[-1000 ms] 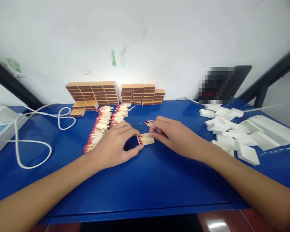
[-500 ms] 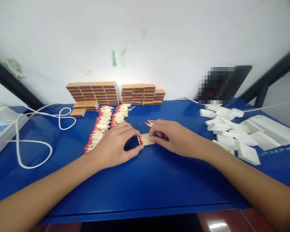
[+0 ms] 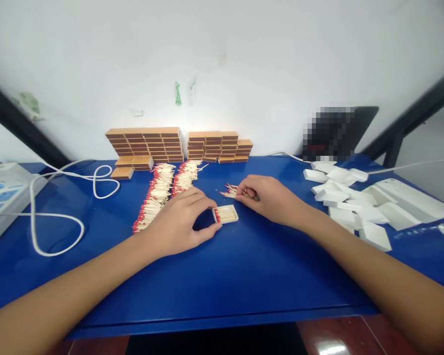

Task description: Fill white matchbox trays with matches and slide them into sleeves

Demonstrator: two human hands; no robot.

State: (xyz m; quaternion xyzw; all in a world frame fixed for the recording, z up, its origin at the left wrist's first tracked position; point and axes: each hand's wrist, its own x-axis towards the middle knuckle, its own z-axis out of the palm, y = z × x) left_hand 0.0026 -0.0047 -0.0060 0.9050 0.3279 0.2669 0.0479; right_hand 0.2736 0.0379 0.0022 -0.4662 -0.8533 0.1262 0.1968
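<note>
A small white matchbox tray [image 3: 234,220] with red-headed matches [image 3: 225,215] inside lies on the blue table. My left hand [image 3: 187,219] grips the tray's left end between thumb and forefinger. Beyond the tray is a small loose heap of matches [image 3: 229,193], heads pointing left. My right hand [image 3: 261,195] is at the heap's right side, its fingertips pinched together on match sticks; how many it has is hidden. Two long rows of matches [image 3: 159,185] stretch away behind my left hand, which covers their near part.
Stacked brown matchboxes [image 3: 146,143] line the white wall. White empty trays [image 3: 340,195] are piled on the right, near a dark, partly pixelated device [image 3: 362,128]. A looped white cable [image 3: 79,231] and a power strip [image 3: 7,197] occupy the left.
My right hand has left the tray and moved up and right to the loose match heap, uncovering the tray's right end. My left hand keeps its hold on the tray.
</note>
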